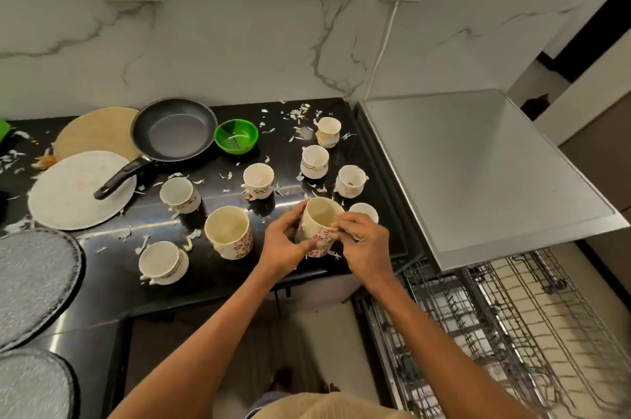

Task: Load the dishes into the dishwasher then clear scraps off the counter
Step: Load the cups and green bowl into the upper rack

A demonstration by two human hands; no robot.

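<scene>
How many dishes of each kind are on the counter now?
Cups: 9, one held by the left hand and right hand
Pan: 1
Green bowl: 1
White plate: 1
Grey plates: 2
Round board: 1
Total: 15

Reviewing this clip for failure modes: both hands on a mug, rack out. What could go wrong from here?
1. The mug, held by the left hand and the right hand, is tilted near the counter edge; a slipped grip could drop it.
2. A small cup sits right behind the right hand; lifting may knock it.
3. Scraps litter the counter and could cling to the mug and ride into the rack.
</scene>
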